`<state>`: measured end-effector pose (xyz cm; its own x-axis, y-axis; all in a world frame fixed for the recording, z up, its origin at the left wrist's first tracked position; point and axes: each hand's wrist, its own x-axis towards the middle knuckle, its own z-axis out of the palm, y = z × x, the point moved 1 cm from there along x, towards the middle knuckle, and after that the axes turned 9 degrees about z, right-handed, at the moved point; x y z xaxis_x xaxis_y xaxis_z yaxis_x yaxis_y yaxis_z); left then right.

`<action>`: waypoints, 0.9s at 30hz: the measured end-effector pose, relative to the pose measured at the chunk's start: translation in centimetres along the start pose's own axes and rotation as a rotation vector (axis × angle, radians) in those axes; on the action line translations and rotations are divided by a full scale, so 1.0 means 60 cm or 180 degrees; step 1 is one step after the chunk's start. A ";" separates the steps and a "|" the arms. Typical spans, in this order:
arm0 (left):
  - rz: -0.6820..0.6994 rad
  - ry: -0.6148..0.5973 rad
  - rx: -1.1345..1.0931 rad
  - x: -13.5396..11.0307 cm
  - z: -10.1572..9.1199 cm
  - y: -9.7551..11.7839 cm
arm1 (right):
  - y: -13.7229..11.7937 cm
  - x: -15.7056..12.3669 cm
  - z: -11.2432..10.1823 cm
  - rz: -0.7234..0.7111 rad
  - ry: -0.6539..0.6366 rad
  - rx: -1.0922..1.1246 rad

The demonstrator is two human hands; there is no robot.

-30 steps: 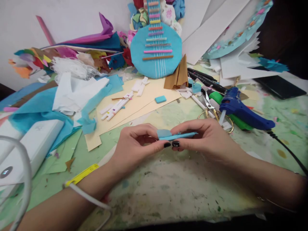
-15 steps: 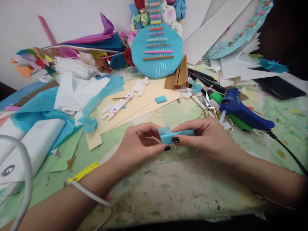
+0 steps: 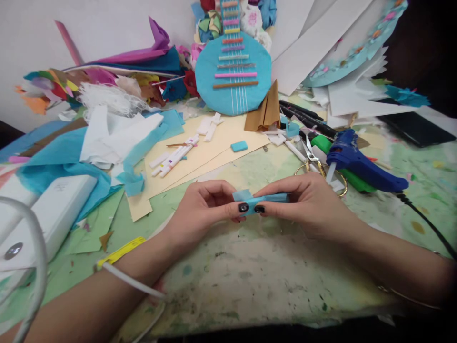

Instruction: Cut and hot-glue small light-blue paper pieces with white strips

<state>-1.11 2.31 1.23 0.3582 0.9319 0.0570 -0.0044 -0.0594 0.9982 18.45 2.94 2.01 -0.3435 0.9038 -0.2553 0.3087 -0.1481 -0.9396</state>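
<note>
Both my hands meet above the green, paint-flecked table point(image 3: 250, 276) and hold one small blue paper-wrapped piece point(image 3: 266, 199). My left hand point(image 3: 203, 212) pinches its left end, thumb pressed on the loose blue paper flap. My right hand point(image 3: 307, 205) grips the rest of the piece lengthwise, thumb underneath and fingers curled over the top. The two thumbs almost touch. A yellow band and a white cord lie at my left wrist.
A blue glue gun point(image 3: 357, 159) with its black cord lies right of my hands, scissors point(image 3: 314, 159) beside it. Cream card sheets point(image 3: 200, 152) carry white strips and a small blue block point(image 3: 239, 146). A blue paper guitar point(image 3: 233, 71), tissue paper and white sheets crowd the back.
My left thumb has moved right onto the blue piece's end, closing the gap to my right thumb. The piece has tilted slightly; my hands stay in place.
</note>
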 end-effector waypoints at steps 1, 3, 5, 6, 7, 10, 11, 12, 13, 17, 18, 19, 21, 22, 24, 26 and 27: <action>0.0070 0.0031 0.0110 -0.001 -0.001 0.001 | 0.000 0.000 0.000 -0.0045 0.0005 -0.0016; 0.0326 0.0062 0.0481 -0.002 -0.003 0.004 | 0.001 0.000 0.001 -0.0219 0.0040 -0.0120; 0.0810 0.0036 0.1033 -0.004 -0.003 0.007 | 0.005 0.002 0.002 -0.0585 0.0148 -0.0434; 0.1108 0.0005 0.1356 -0.005 -0.003 0.007 | 0.008 0.003 0.003 -0.0842 0.0247 -0.0676; 0.1428 -0.0020 0.1673 -0.006 -0.003 0.006 | 0.011 0.004 0.003 -0.1116 0.0367 -0.0944; 0.2209 -0.0067 0.2439 -0.012 -0.002 -0.003 | 0.020 0.010 0.005 -0.1797 0.0702 -0.1611; 0.2370 -0.0115 0.2616 -0.013 -0.001 -0.008 | 0.023 0.012 0.005 -0.1957 0.0758 -0.1752; 0.2480 -0.0173 0.2766 -0.015 0.001 -0.012 | 0.025 0.014 0.005 -0.2097 0.0782 -0.1856; 0.2542 -0.0232 0.2896 -0.017 0.002 -0.016 | 0.027 0.016 0.006 -0.2219 0.0784 -0.1934; 0.2562 -0.0388 0.3296 -0.021 0.014 -0.020 | 0.030 0.018 0.004 -0.2376 0.0676 -0.2074; 0.2548 -0.0405 0.3392 -0.022 0.017 -0.018 | 0.030 0.017 0.003 -0.2366 0.0617 -0.2085; 0.2535 -0.0417 0.3482 -0.023 0.020 -0.016 | 0.028 0.015 0.002 -0.2358 0.0553 -0.2107; 0.2508 -0.0429 0.3617 -0.025 0.025 -0.011 | 0.025 0.009 0.000 -0.2338 0.0447 -0.2204; 0.2505 -0.0436 0.3648 -0.026 0.026 -0.009 | 0.023 0.006 0.000 -0.2317 0.0421 -0.2272; 0.2523 -0.0462 0.3644 -0.027 0.026 -0.008 | 0.020 0.001 0.000 -0.2269 0.0398 -0.2385; 0.2562 -0.0487 0.3585 -0.029 0.025 -0.009 | 0.020 -0.002 0.001 -0.2234 0.0393 -0.2452; 0.2592 -0.0490 0.3545 -0.029 0.024 -0.010 | 0.020 -0.002 0.001 -0.2233 0.0395 -0.2482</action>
<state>-0.41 0.22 0.50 0.7129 0.4534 0.5350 0.4533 -0.8800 0.1417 18.80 2.62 0.86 -0.5863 0.7283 0.3548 0.5759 0.6827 -0.4497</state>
